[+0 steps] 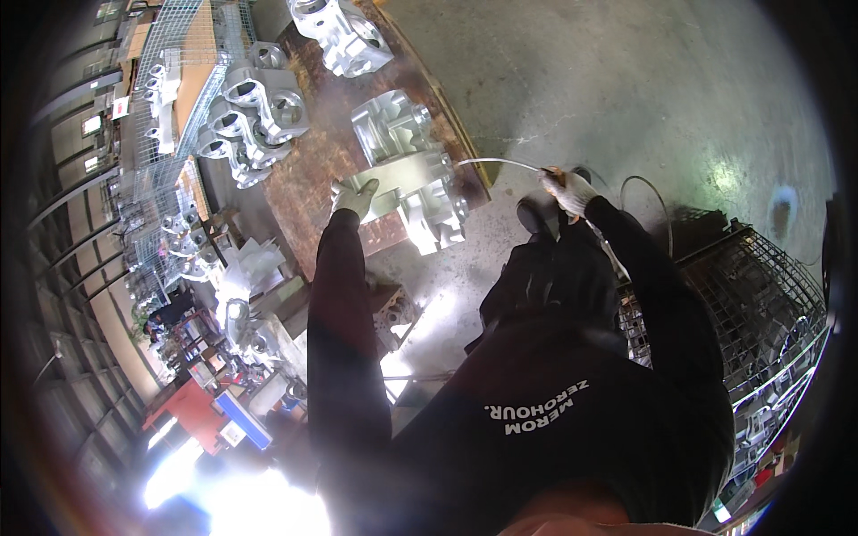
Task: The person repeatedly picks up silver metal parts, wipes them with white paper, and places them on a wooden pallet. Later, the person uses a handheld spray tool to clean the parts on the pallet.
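Observation:
On the brown worktable (313, 161) lies a bulky silver metal casting (411, 175), with a flat pale band across its middle and ribbed, hollowed ends. Gloved in white, my left hand (356, 200) grips the left end of that band, thumb over the top; its other fingers are partly hidden. My right hand (572, 193), also gloved, is closed beyond the table's right edge. A thin pale curved tube (500, 162) runs from this hand to the casting's right side. What the tube joins inside the right palm is hidden.
Another casting (344, 40) sits at the table's far end. Several similar castings (255, 116) stand along its left side, near a wire mesh cage (192, 54). A looped hose (663, 210) hangs right of my arm, above a wire basket (760, 304) of metal parts.

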{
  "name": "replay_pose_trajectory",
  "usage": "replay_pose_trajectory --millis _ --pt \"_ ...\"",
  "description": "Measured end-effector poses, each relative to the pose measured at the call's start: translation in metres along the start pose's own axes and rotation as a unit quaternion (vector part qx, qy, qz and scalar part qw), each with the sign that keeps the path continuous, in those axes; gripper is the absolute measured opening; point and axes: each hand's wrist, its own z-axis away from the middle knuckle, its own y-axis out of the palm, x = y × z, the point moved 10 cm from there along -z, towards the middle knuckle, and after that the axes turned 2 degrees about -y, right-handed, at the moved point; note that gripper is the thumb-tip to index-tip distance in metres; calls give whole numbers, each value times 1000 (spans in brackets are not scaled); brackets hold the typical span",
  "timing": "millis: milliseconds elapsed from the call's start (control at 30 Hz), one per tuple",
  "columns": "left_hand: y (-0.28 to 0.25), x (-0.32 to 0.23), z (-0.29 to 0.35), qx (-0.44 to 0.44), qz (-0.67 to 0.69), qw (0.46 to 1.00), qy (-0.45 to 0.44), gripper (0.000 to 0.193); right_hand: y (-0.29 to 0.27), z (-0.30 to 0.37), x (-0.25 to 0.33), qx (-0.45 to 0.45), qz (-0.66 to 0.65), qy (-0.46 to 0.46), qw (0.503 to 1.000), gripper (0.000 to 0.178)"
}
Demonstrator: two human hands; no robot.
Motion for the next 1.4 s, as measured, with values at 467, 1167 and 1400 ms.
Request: replay_pose_trajectory --millis 467,1167,1400 --pt "-15 -18 22 22 40 999 -18 128 18 -32 6 45 -97 60 992 45" --pt "-5 -8 21 61 48 996 -41 127 -8 -118 55 201 -85 218 951 56" --pt "5 3 14 75 85 993 -43 127 -15 -132 34 161 -87 4 983 51"
